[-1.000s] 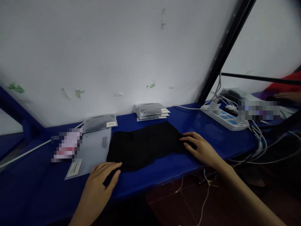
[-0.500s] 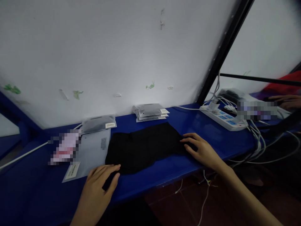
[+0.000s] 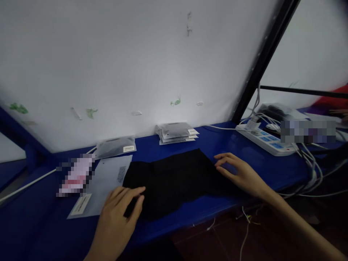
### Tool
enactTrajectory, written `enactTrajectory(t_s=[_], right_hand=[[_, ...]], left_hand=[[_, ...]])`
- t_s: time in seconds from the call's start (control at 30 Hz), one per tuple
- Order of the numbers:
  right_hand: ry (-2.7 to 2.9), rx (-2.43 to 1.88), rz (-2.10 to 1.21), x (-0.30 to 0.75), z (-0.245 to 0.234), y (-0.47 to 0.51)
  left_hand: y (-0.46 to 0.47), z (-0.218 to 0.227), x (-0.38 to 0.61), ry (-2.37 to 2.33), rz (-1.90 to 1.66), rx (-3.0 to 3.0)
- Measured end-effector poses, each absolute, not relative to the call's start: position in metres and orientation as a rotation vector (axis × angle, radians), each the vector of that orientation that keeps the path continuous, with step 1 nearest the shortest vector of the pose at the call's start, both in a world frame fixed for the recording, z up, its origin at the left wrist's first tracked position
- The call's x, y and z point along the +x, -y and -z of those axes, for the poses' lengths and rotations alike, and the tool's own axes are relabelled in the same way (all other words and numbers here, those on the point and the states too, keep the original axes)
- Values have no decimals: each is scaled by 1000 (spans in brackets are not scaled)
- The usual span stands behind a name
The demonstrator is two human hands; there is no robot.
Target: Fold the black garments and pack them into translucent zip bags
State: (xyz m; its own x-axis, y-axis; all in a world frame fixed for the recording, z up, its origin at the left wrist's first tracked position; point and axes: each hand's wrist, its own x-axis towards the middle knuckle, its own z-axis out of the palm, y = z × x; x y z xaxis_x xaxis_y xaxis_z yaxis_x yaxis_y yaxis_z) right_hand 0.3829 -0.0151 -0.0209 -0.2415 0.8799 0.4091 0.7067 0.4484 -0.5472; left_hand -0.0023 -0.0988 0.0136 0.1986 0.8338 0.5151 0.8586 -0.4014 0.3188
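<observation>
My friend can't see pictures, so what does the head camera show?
A person's left hand and right hand rest on a black cloth spread on a blue table. Grey packed bags lie behind it, a power strip at right.

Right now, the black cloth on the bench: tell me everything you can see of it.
The black cloth looks like soft, matte fabric, plain, no label showing; folded or not, I cannot tell. It lies flat along the blue table, long side left to right, near edge close to the table's front. Its left end meets a flat grey bag. The left hand rests open fingers on its near left corner; the right hand lies open over its right end.
</observation>
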Motion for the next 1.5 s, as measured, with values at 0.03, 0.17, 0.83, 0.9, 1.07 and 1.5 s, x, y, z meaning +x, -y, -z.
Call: enactTrajectory(t_s=[0.03, 0.17, 0.83, 0.9, 1.07, 1.5], right_hand=[[2054, -1299, -289, 379, 17, 8], [2275, -1196, -141, 359, 7, -23], [2208, -1319, 161, 330, -34, -79], [2326, -1299, 151, 322, -27, -82], [2445, -1384, 135, 323, 15, -89], [2261, -1325, -75, 337, 38, -88]], left_hand=[[90, -18, 4, 1679, 953, -2431], [45, -26, 23, 1655, 678, -2553], [-36, -52, 36, 1609, 474, -2451], [-37, -44, 39, 1551, 390, -2510], [-38, -13, 33, 1565, 252, -2537], [-36, 7, 12, 1702, 331, -2514]])
